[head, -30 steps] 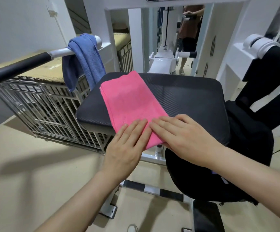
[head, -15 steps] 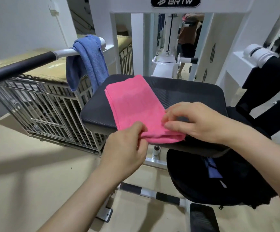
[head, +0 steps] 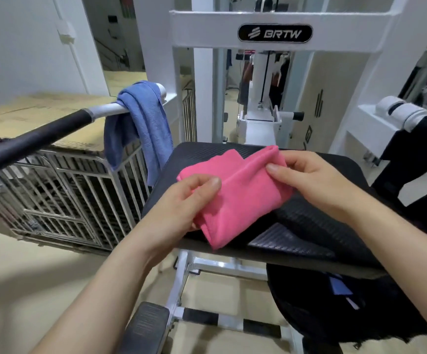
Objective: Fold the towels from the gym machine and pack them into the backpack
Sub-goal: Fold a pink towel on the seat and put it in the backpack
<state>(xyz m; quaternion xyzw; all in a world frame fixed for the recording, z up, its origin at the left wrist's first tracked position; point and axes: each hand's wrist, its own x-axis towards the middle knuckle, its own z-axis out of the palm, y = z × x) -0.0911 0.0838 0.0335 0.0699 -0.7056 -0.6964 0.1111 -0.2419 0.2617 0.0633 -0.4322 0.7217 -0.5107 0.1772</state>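
Note:
A pink towel [head: 243, 192] lies doubled over on the black seat pad [head: 317, 221] of the white gym machine. My left hand [head: 181, 203] pinches its near left edge, thumb on top. My right hand [head: 312, 177] grips the far right end, which is lifted and folded over toward the back. A blue towel [head: 143, 123] hangs unfolded over the machine's left handle bar [head: 54, 129]. The black backpack [head: 340, 302] hangs open below the seat's right side, something blue showing inside.
A metal wire cage [head: 61, 198] topped with cardboard stands to the left. The machine's white frame [head: 273, 34] rises behind the seat, with a footplate [head: 146, 325] below. A padded roller [head: 398, 113] sticks out at right. Beige floor lies left.
Both hands went from pressing the flat pink towel to pinching its near end and carrying it toward the back, folding the towel in half. The view has tilted upward.

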